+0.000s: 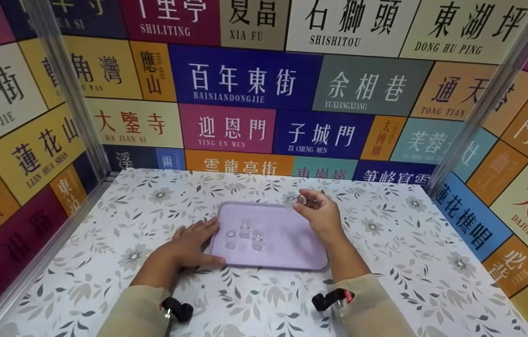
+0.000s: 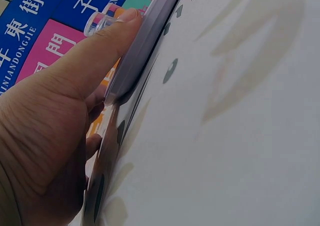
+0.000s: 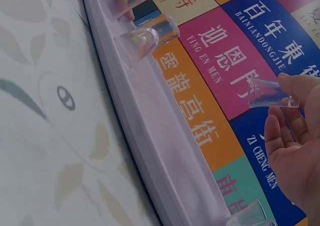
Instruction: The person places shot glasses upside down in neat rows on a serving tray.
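A small clear cup (image 3: 272, 93) is pinched between the thumb and fingers of my right hand (image 1: 322, 215), raised above the back right part of a lilac tray (image 1: 287, 234). Three more clear cups stand on the tray's left half: one at the left (image 1: 231, 239), one farther back (image 1: 244, 228) and one at the right (image 1: 257, 241). My left hand (image 1: 193, 245) rests against the tray's left end, its thumb (image 2: 112, 36) stretched along the near rim. Its other fingers are partly hidden in the left wrist view.
Another clear cup (image 3: 250, 217) shows partly at the lower edge of the right wrist view; its exact place is unclear. A white floral cloth (image 1: 119, 276) covers the table. Signboard panels (image 1: 245, 84) stand behind it and along both sides.
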### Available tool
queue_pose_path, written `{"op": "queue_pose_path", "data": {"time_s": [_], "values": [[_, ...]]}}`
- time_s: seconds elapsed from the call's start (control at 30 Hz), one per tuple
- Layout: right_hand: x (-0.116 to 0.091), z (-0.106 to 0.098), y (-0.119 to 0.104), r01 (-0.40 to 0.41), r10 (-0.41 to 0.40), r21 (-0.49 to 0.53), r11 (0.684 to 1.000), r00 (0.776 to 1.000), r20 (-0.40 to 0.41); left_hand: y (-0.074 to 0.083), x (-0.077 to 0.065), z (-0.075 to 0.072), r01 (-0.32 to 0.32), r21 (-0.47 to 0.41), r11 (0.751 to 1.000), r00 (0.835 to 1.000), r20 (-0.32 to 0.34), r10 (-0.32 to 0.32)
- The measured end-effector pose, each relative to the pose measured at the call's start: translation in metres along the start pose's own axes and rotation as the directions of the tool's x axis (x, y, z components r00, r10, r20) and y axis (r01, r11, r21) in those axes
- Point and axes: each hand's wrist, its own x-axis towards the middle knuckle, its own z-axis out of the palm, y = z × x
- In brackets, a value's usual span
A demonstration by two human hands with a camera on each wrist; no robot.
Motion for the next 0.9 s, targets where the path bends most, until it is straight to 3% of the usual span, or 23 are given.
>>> {"op": "queue_pose_path", "data": {"time_s": [0.4,0.9], "values": [[0.001,0.033,0.014,-0.009,0.011,-0.108,0.994,1.0,0.013,0.0,-0.001,-0.002,0.023,-0.031,0.999,1.0,0.013,-0.023],[-0.009,0.045,0.027,-0.056,0.1,-0.203,0.978,0.972,0.214,-0.001,0.0,0.0,0.008,-0.032,0.999,1.0,0.01,-0.008]]}}
